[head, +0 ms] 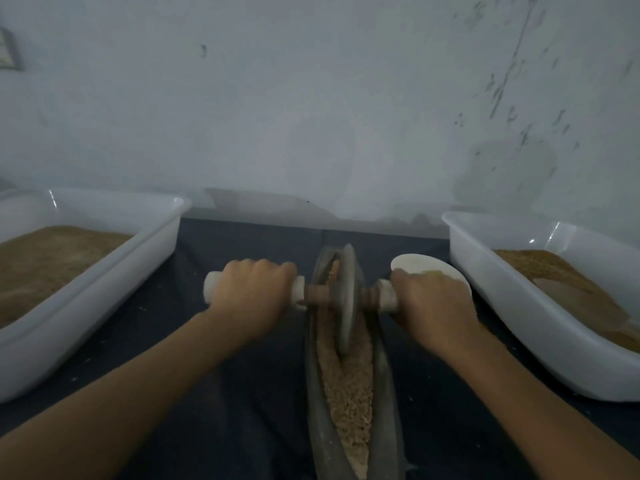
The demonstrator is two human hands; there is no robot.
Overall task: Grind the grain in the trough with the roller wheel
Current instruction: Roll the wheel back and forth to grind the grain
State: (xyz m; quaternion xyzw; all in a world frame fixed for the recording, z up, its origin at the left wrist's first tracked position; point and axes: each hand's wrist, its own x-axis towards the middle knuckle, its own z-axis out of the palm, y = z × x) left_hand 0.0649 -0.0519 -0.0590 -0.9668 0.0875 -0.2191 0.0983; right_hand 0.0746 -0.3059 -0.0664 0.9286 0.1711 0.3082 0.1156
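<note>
Two white tubs, left (pixel 104 271) and right (pixel 519 306), hold brown meal on dark cloth (pixel 242 393). Long trough (pixel 313 393) between them, grain (pixel 349 400) inside. Wheel (pixel 346 299) upright in grain, toward far end. Left hand (pixel 251 294) and right hand (pixel 433 303) curl fingers round handles. White scoop (pixel 426 265) behind right hand.

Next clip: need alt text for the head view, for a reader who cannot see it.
Two hands grip the handles of a roller wheel standing in a long narrow trough of grain, the left hand and right hand on either side. White tubs of brown meal flank it on a dark cloth, with a white scoop behind the right hand.
</note>
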